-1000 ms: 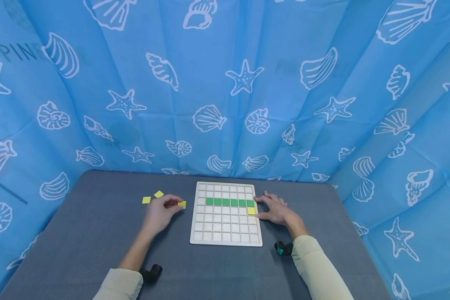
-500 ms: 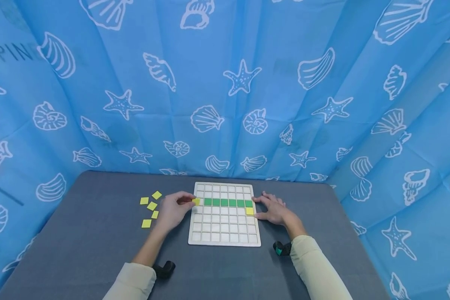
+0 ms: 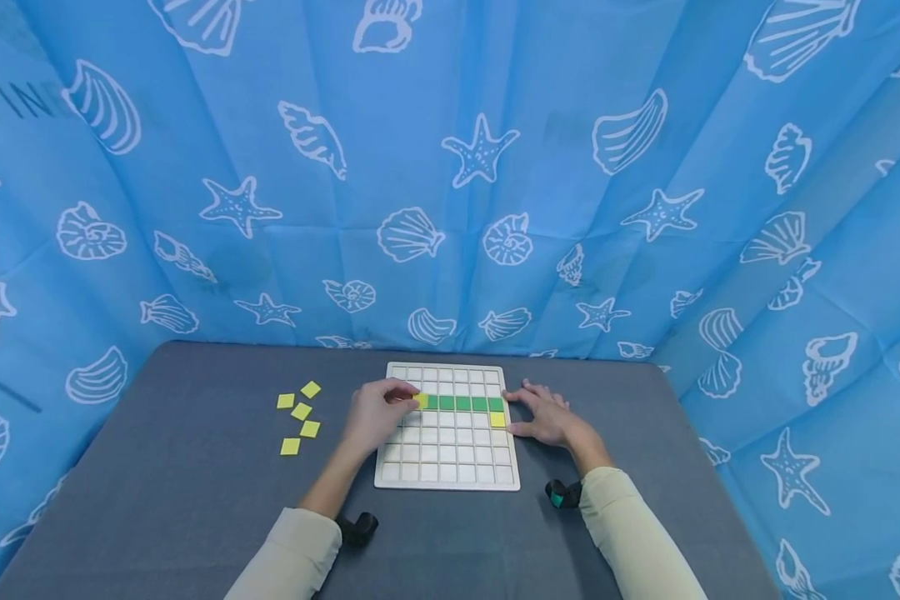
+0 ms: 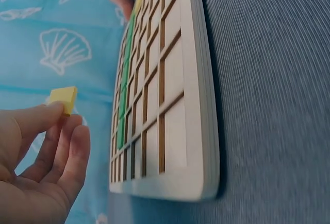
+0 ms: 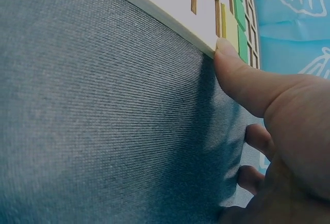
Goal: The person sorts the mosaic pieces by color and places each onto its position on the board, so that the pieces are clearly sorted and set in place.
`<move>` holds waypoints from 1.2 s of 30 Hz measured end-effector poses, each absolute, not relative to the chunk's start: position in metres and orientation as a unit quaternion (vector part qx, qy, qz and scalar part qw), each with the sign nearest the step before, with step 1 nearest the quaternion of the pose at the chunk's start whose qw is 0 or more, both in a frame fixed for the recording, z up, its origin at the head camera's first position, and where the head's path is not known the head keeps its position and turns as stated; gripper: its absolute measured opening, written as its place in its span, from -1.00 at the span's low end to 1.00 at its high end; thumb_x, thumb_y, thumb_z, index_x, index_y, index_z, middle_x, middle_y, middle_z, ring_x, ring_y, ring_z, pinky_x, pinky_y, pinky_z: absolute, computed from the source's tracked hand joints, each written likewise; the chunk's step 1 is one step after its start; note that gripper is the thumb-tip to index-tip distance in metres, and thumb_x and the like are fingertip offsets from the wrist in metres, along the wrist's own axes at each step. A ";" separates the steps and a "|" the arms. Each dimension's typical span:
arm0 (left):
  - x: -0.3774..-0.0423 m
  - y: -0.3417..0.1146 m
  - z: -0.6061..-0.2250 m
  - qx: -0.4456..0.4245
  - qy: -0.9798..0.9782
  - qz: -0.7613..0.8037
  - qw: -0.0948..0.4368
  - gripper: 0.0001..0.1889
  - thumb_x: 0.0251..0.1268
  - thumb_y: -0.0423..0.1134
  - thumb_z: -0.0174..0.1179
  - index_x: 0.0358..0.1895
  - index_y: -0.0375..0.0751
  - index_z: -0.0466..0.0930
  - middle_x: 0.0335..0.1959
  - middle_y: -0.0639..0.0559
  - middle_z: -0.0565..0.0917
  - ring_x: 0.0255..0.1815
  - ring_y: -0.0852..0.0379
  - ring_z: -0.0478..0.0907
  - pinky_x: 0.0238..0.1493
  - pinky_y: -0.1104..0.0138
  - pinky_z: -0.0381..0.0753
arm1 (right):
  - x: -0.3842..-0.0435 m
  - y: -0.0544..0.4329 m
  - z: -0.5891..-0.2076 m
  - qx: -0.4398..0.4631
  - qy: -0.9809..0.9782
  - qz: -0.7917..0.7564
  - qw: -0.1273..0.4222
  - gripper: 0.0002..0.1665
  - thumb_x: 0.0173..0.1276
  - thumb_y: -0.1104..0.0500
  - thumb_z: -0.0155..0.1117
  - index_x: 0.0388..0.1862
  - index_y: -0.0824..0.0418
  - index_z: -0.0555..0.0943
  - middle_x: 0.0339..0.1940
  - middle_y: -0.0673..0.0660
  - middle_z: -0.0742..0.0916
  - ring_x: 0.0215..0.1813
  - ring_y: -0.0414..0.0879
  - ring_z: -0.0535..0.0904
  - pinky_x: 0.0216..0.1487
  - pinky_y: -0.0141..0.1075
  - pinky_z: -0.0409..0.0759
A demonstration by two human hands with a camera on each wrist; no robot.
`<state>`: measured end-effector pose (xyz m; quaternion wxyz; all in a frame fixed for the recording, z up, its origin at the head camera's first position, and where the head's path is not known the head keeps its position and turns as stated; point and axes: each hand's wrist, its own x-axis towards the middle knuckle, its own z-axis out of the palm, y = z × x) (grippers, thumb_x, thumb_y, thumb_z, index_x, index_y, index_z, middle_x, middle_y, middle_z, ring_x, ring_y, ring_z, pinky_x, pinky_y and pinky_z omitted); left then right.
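Note:
My left hand (image 3: 378, 414) pinches a yellow square tile (image 4: 64, 99) between thumb and fingers, raised above the left part of a white grid board (image 3: 447, 473). In the head view this tile overlaps the left end of a row of green tiles (image 3: 462, 404) set in the board's cells. Another yellow tile (image 3: 497, 419) sits in a cell just below the row's right end. My right hand (image 3: 546, 417) rests at the board's right edge with fingers spread, and its thumb (image 5: 242, 72) touches the rim beside that yellow tile.
Several loose yellow tiles (image 3: 301, 411) lie on the grey cloth-covered table (image 3: 195, 500) left of the board. A blue curtain (image 3: 330, 208) with white shell prints hangs behind and beside the table. Black wrist devices (image 3: 357, 529) show near both sleeves.
My left hand has carried the yellow tile rightward from beside the loose tiles to over the board, uncovering more loose tiles. The right hand has stayed at the board's edge.

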<state>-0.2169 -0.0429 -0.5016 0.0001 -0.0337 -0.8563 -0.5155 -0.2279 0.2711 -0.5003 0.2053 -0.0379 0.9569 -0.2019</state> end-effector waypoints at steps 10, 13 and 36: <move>-0.223 -0.020 -0.503 -0.066 -0.853 -0.517 -0.016 -0.93 0.27 -0.21 0.42 -0.22 0.04 0.81 -0.33 0.19 0.79 -0.30 0.25 0.65 -0.19 0.26 0.62 | -0.229 0.271 -0.496 -0.048 0.957 -0.202 0.203 -0.24 0.44 -0.07 0.35 0.56 -0.05 0.37 0.70 0.32 0.10 0.64 0.51 -0.07 0.52 0.48 -0.13; -0.224 -0.014 -0.504 -0.071 -0.852 -0.518 -0.024 -0.94 0.27 -0.21 0.42 -0.22 0.01 0.81 -0.32 0.18 0.80 -0.30 0.26 0.66 -0.20 0.26 0.60 | -0.230 0.271 -0.496 -0.046 0.957 -0.199 0.206 -0.24 0.44 -0.08 0.35 0.56 -0.05 0.36 0.70 0.32 0.10 0.64 0.51 -0.08 0.52 0.47 -0.13; -0.230 0.033 -0.516 -0.066 -0.881 -0.465 -0.063 -0.96 0.19 -0.16 0.47 -0.32 0.12 0.84 -0.36 0.22 0.81 -0.22 0.19 0.69 -0.01 0.15 0.61 | -0.228 0.272 -0.501 -0.051 0.956 -0.207 0.200 -0.24 0.43 -0.09 0.35 0.55 -0.03 0.36 0.69 0.36 0.11 0.63 0.52 -0.06 0.51 0.49 -0.12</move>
